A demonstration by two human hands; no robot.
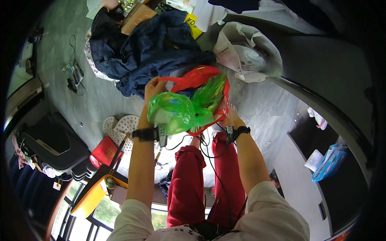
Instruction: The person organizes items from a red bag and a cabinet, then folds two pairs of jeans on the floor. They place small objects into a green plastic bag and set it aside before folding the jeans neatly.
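Observation:
A red plastic bag (196,76) is spread between my two hands, its mouth turned up towards me. My left hand (154,87) pinches one edge of it near the dark blue garments. At its other side my right hand (229,114) is against the red rim; the fingers are blurred. A translucent green plastic bag (181,113) lies across the red bag's mouth, with something pale inside its left part. What the green bag's right part holds cannot be told. Each of my wrists bears a black strap with a small device.
Beyond the red bag lie dark blue denim clothes (144,51) and a cardboard box (138,18). A white plastic bag (248,52) stands at the upper right. White perforated slippers (126,128) rest on the grey floor, near a red bag (105,152). Black cables hang before my legs.

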